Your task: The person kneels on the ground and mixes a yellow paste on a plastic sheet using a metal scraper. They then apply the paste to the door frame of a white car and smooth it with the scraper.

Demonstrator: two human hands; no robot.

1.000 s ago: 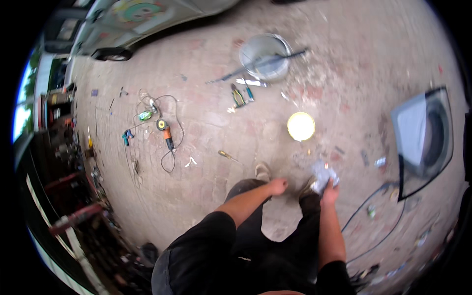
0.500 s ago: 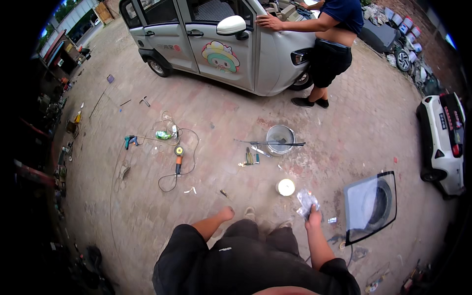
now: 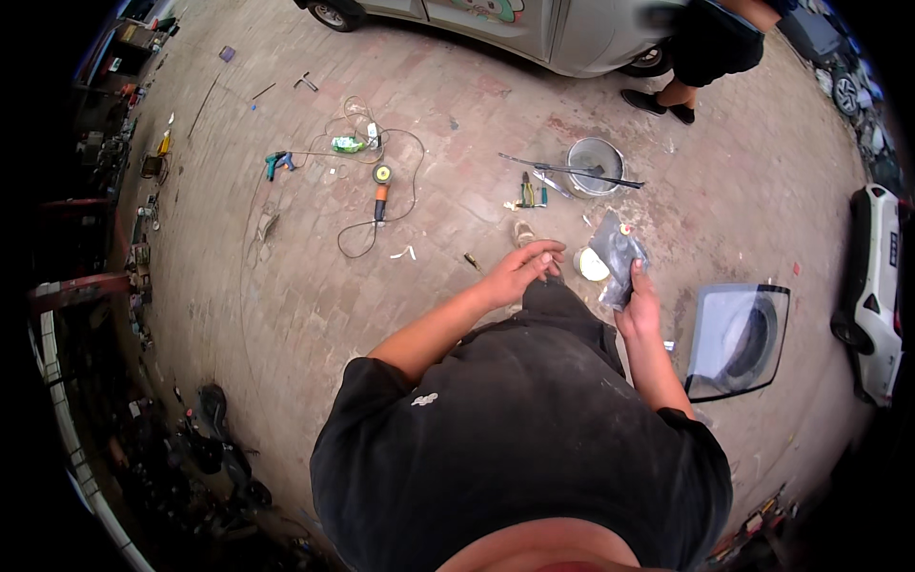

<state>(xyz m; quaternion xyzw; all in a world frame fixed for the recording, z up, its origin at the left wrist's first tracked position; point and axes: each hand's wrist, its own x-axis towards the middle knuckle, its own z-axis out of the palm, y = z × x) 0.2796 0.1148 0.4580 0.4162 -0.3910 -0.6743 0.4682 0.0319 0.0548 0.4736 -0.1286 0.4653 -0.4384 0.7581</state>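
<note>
A crumpled, silvery-grey plastic bag (image 3: 615, 250) is gripped along its lower side by my right hand (image 3: 640, 307), thumb on top. A small spot of yellow and red shows near the bag's upper edge. My left hand (image 3: 524, 274) is raised in front of my body, fingers loosely stretched toward the bag but apart from it, with nothing visible in them. Between the hands, lower down on the ground, stands a round white-topped tub (image 3: 592, 265), partly covered by the bag.
Beyond the tub are a metal bucket (image 3: 596, 153) with wiper-like arms across it and pliers (image 3: 526, 191). An angle grinder (image 3: 381, 195) and its cord lie left. A glass pane (image 3: 729, 343) lies over a tyre at right. Another person (image 3: 720, 48) stands beside a grey vehicle (image 3: 515, 36).
My left hand has come up and across toward the bag, its fingers now extended. My right hand has raised the bag closer to my body. The view has tilted down.
</note>
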